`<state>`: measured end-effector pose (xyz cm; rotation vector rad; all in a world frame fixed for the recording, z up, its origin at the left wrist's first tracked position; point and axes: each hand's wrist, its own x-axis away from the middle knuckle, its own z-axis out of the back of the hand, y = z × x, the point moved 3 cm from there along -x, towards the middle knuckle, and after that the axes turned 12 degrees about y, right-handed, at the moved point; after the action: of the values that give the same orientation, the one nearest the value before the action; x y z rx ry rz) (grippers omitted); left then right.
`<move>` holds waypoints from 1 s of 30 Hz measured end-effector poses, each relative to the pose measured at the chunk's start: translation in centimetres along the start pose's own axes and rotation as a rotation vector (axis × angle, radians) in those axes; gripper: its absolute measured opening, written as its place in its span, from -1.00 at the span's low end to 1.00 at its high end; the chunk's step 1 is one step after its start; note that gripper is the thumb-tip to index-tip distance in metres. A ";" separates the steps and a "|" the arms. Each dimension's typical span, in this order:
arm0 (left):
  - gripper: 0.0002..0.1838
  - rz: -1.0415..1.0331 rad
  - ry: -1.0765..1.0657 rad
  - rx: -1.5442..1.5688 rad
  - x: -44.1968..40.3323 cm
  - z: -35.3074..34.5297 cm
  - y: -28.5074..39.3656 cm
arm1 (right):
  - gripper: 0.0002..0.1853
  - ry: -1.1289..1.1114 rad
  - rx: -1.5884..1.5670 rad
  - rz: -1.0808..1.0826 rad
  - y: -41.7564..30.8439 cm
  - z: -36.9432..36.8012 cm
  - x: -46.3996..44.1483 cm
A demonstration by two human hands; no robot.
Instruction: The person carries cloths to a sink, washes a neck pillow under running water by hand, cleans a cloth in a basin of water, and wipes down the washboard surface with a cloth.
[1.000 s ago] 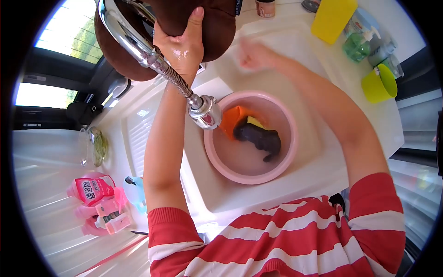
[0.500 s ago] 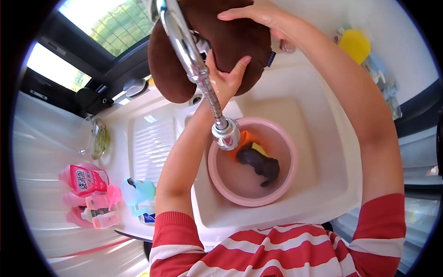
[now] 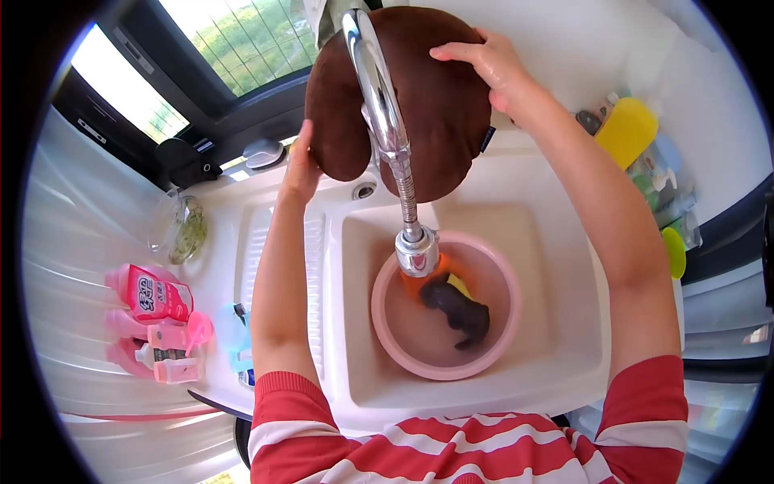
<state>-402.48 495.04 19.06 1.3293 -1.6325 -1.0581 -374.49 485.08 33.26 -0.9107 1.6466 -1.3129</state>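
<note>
A dark brown U-shaped neck pillow [image 3: 439, 97] is held up behind the chrome faucet [image 3: 395, 121]. My left hand [image 3: 300, 168] grips its left lobe from the side, the thumb up along the edge. At the upper right edge, my right hand [image 3: 493, 71] is closed on the pillow with its thumb over the front; the other fingers are mostly hidden behind it. Below, a pink basin [image 3: 379, 327] stands in the white sink [image 3: 556, 323]. Cloudy water in the basin holds a dark cloth item [image 3: 461, 310] and an orange and yellow piece [image 3: 423, 281], partly under the faucet head.
Pink detergent bottles [image 3: 157, 297] and a pale blue container [image 3: 234, 331] stand to the left. A glass bowl with greens [image 3: 189, 230] sits near the window. On the right are a yellow sponge-like item [image 3: 627, 133] and several bottles. The faucet arches over the basin.
My left hand has moved from the pillow's middle to its left lobe. The pillow now shows fully, its U shape facing me. The camera view has shifted a little.
</note>
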 end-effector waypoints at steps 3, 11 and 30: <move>-0.16 -0.211 0.106 -0.189 -0.3 -1.6 3.0 | -0.47 -0.014 0.021 0.094 -0.8 0.2 -0.7; -0.18 -0.658 0.100 0.082 7.8 -4.9 11.6 | -0.39 -0.298 -0.033 0.564 -11.1 0.2 4.1; -0.29 -0.598 0.293 0.076 9.4 -6.6 5.5 | -0.38 0.026 -0.016 0.510 -7.1 1.6 5.0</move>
<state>-399.86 485.49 27.12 1.9894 -1.0874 -1.0693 -374.72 478.55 39.21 -0.4355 1.7604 -0.9608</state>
